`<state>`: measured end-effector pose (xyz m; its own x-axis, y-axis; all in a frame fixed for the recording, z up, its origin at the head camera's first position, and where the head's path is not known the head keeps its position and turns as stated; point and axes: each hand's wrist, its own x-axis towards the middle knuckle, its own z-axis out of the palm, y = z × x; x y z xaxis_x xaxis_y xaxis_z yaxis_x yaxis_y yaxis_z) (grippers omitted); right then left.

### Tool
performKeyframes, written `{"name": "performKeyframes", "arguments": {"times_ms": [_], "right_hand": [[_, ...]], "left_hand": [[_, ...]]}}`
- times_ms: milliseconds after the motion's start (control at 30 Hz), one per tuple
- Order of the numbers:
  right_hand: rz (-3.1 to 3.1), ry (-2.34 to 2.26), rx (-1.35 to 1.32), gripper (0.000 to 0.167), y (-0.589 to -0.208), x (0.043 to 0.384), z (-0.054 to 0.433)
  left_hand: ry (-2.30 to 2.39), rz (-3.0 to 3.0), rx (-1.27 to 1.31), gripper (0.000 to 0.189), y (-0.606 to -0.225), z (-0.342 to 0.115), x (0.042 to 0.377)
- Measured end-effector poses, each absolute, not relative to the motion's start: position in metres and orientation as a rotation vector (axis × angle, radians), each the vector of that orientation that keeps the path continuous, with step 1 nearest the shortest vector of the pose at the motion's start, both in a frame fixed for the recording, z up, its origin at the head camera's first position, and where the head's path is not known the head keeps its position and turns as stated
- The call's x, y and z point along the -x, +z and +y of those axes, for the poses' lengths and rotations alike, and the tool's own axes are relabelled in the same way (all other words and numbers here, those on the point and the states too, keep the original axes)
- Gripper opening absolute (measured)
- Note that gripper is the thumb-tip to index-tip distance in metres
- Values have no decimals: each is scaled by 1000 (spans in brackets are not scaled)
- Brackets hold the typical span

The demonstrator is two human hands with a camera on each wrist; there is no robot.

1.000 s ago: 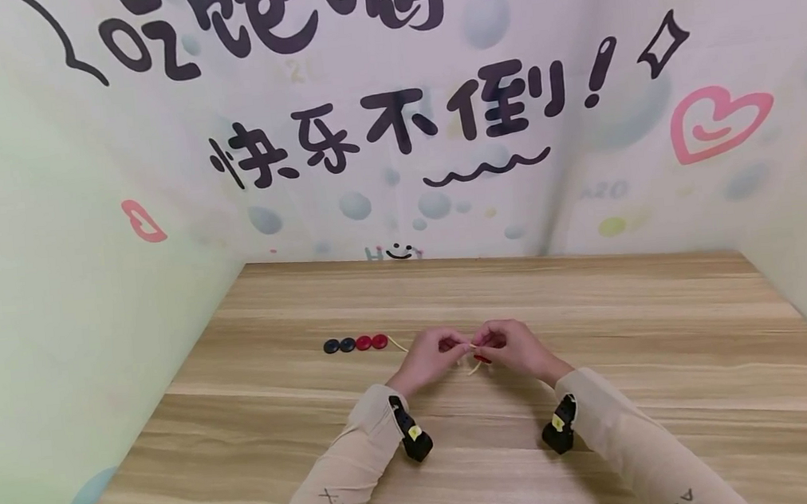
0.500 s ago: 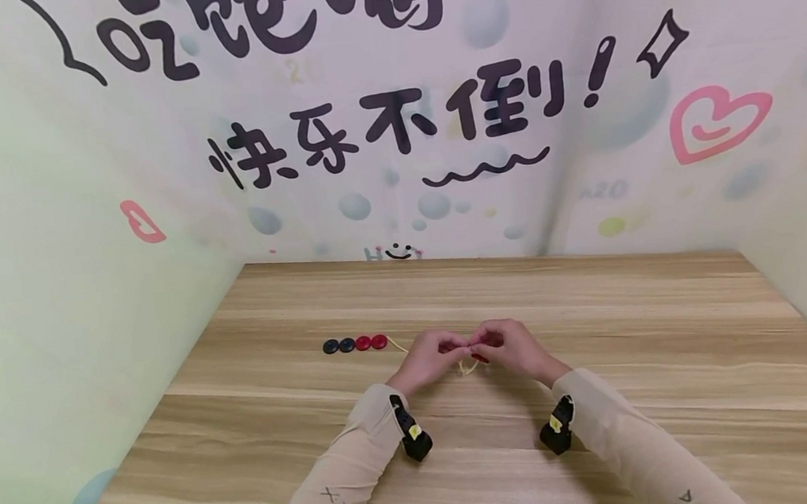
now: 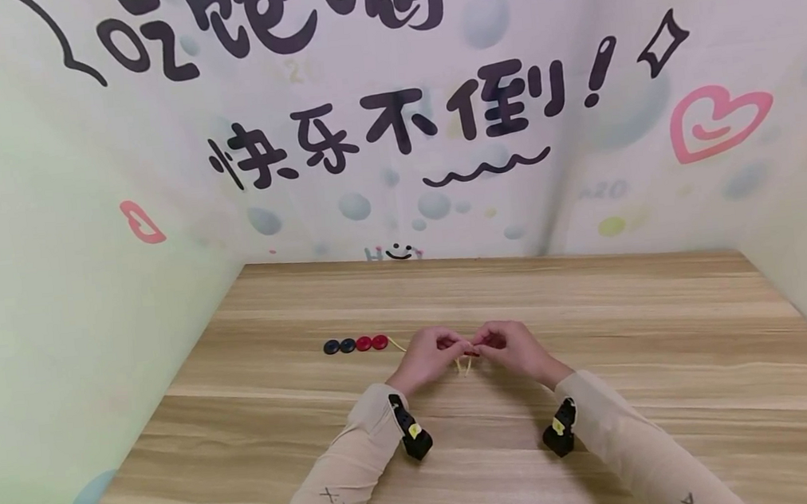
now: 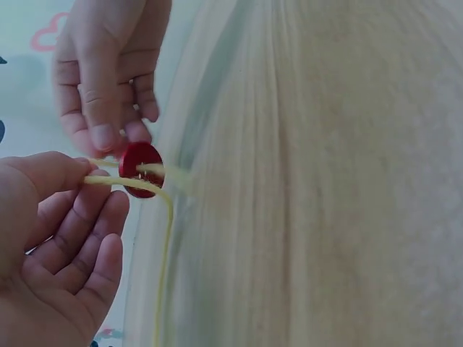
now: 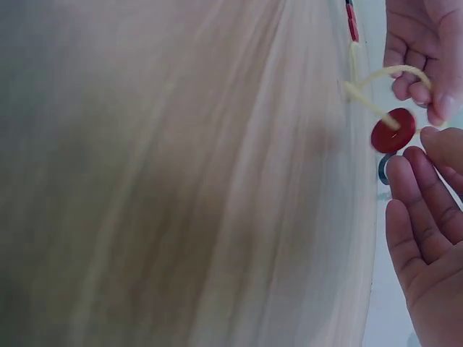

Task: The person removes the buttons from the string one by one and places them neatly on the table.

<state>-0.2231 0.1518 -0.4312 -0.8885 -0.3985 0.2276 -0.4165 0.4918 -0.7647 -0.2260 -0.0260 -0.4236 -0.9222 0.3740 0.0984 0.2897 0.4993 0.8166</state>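
Observation:
Between the two hands hangs a round red button [image 4: 137, 155], with yellow string [image 5: 391, 70] running through its middle and a loose tail sticking out in front. My left hand [image 3: 430, 355] pinches the string between thumb and finger, to the left of the button. Close on the other side, my right hand [image 3: 516, 350] pinches with thumb and forefinger where the string meets the button's back; its fingertips are partly hidden. In the right wrist view the lower fingers of the right hand [image 5: 434, 238] lie spread beneath the button.
A row of two dark buttons [image 3: 340, 346] and two red buttons [image 3: 371, 342] lies on the wooden table [image 3: 609, 458], left of the hands. String runs from the row's right end to my left hand. A printed cloth wall [image 3: 399, 204] stands behind the table.
The red button has shifted left, from beside the right thumb to between both hands. The string's hanging ends below the fingers have changed shape. Both arms stay almost in place.

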Motion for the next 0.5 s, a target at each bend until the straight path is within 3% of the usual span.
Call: {"name": "performKeyframes", "arguments": {"times_ms": [500], "right_hand": [[-2795, 1319, -765, 8, -437, 221, 160]], "left_hand": [[1539, 2690, -536, 13, -420, -23, 228]]}}
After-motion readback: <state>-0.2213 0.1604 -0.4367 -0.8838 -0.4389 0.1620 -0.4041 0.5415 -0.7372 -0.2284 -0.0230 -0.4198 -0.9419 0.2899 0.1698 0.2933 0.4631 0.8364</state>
